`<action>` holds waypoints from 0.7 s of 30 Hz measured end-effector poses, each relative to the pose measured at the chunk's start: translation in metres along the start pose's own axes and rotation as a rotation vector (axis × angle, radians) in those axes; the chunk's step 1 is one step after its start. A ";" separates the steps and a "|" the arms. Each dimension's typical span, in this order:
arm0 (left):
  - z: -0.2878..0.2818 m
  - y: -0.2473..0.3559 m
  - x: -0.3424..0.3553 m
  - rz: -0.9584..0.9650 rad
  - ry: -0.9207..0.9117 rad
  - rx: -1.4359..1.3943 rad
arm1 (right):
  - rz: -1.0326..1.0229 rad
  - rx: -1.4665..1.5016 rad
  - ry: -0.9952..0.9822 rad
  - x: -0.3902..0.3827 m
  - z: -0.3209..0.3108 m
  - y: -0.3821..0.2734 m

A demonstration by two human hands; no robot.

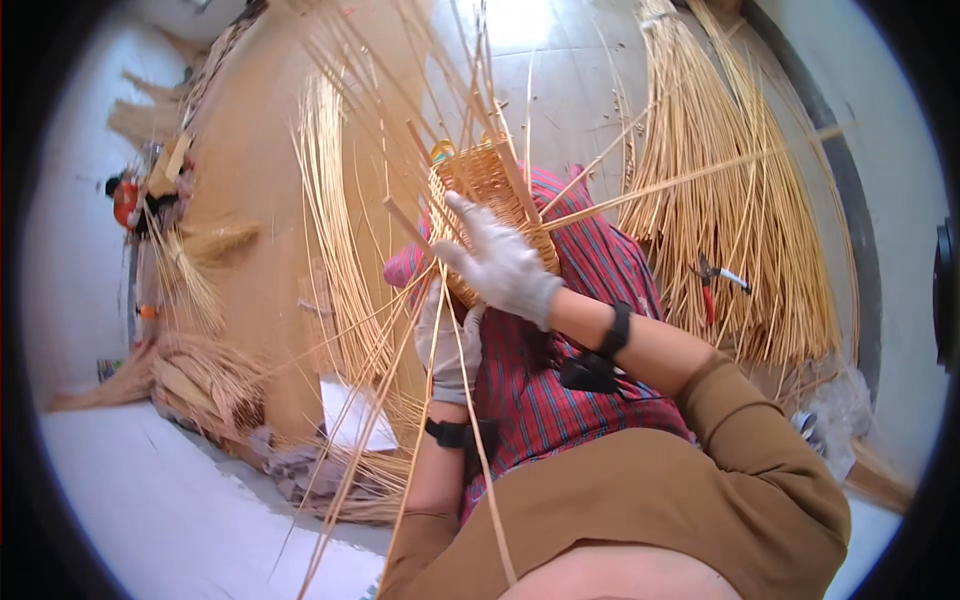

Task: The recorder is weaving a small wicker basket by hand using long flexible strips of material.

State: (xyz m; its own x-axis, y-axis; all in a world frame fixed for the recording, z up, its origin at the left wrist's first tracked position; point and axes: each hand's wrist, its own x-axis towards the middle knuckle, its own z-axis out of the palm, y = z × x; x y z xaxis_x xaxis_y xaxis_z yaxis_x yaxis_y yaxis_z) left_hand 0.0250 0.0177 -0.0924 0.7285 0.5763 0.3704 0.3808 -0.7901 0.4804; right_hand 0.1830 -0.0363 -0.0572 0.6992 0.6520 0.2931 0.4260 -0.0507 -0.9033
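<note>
Basket, place: the woven basket (484, 172) sits between the two hands and just beyond them, above a striped red cloth (560, 385) over the person's lap.
Right hand: the gloved right hand (505, 270) lies over the basket's near part, fingers stretched out and parted, closed on nothing that shows.
Left hand: the gloved left hand (447, 350) is under the basket's near end, nearer the body than the right; its fingertips are covered, so I cannot tell whether it grips.
Hidden: the right hand covers much of the near weave; the basket's underside is out of sight.
Cut off: strands beyond the hands blur and run out at the upper edge.
Hard to make out: a small yellow-green thing (442, 150) at the basket's far left corner.
Weave: golden tan, close-set, box-like, with an open hollow.
Uprights: flat wooden slats (517, 182) stand up along the basket's sides.
Loose strips: long pale strips (650, 192) fan out rightward from beside the right hand.
Right of the hands: red-handled shears (709, 300) on a thick straw bundle (765, 270).
</note>
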 end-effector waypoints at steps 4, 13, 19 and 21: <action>0.016 -0.014 0.007 0.004 -0.056 0.083 | 0.236 -0.216 0.273 0.039 0.063 0.029; 0.024 -0.012 0.004 -0.241 -0.171 -0.099 | 0.211 0.373 0.424 0.029 0.065 0.016; 0.062 -0.069 -0.007 -0.010 -0.010 -0.061 | 0.314 0.417 -0.207 0.044 0.014 -0.027; 0.078 -0.081 -0.013 -0.227 -0.017 -0.557 | 0.367 0.287 -0.390 0.052 0.002 -0.039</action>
State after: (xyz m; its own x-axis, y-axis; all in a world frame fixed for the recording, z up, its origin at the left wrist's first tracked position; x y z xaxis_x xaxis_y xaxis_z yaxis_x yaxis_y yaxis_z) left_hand 0.0294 0.0582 -0.1980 0.6743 0.7110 0.1994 0.1754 -0.4164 0.8921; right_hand 0.2016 0.0010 -0.0075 0.4860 0.8625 -0.1410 -0.0133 -0.1540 -0.9880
